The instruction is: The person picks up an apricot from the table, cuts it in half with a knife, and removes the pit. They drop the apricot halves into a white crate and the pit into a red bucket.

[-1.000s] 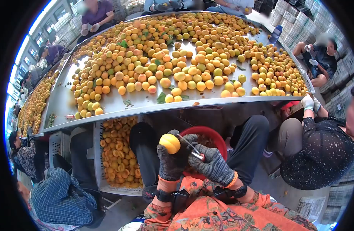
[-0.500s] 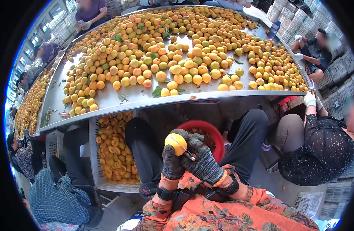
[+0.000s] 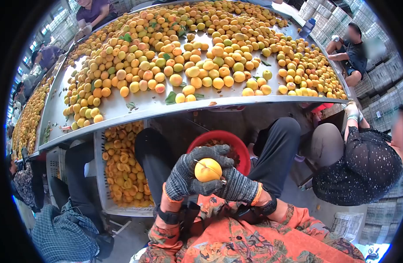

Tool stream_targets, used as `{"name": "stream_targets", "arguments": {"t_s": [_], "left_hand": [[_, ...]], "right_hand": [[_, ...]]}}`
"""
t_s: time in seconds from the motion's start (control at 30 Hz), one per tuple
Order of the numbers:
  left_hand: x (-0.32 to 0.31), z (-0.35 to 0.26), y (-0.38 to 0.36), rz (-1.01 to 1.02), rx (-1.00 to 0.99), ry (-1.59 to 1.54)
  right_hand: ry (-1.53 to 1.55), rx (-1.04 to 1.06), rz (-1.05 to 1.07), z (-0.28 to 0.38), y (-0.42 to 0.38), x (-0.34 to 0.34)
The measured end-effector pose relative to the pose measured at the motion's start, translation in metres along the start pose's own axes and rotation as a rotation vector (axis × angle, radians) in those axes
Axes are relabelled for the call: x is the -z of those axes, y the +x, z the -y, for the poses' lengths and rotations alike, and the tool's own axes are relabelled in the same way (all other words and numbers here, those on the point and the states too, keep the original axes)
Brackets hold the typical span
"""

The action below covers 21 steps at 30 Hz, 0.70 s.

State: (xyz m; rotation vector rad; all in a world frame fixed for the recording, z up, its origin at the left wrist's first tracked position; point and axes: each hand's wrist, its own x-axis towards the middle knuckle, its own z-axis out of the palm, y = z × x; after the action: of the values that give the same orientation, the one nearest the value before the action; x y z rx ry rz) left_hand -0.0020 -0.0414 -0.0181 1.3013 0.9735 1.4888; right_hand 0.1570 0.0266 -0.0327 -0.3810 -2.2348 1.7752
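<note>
Both hands wear dark grey knitted gloves and meet in front of my lap. Between them is a yellow-orange apricot (image 3: 208, 170) with a thin dark line across its upper side. My left hand (image 3: 182, 174) wraps the fruit from the left and below. On the right, my right hand (image 3: 233, 180) is closed against the fruit; a small bit of something shows at its fingers, too hidden to name. Just beyond the hands, a red basin (image 3: 241, 149) stands between my knees, with brownish pieces inside.
A metal table (image 3: 162, 113) heaped with whole apricots (image 3: 135, 68) spans the view ahead. A crate (image 3: 99, 184) of halved apricots stands left of my leg. People sit close on both sides, one in a dotted dark top (image 3: 363, 164). Stacked crates (image 3: 383, 90) rise at right.
The apricot has moved down and slightly right, turned between my hands, and the line now runs across its top. My left hand has shifted left and wraps it more. The whole view has shifted slightly.
</note>
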Motion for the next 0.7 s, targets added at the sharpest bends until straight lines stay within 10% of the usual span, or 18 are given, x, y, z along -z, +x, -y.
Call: {"name": "stream_targets", "arguments": {"t_s": [0.1, 0.27, 0.37, 0.57, 0.7], "left_hand": [[0.01, -0.018, 0.003, 0.011, -0.033, 0.525], [-0.009, -0.014, 0.007, -0.055, -0.166, 0.405], [-0.038, -0.011, 0.001, -0.415, 0.008, -0.402], [-0.03, -0.005, -0.008, -0.313, 0.048, -0.248], [-0.017, -0.005, -0.006, -0.228, -0.01, 0.316]], "right_hand": [[0.164, -0.063, 0.057, 0.013, 0.005, 0.003], [-0.063, 0.192, -0.204, -0.005, 0.008, -0.001], [-0.339, 0.268, -0.221, -0.007, 0.015, -0.003], [-0.113, 0.125, -0.416, 0.006, 0.016, -0.014], [-0.354, 0.04, -0.15, -0.019, 0.003, -0.012]]}}
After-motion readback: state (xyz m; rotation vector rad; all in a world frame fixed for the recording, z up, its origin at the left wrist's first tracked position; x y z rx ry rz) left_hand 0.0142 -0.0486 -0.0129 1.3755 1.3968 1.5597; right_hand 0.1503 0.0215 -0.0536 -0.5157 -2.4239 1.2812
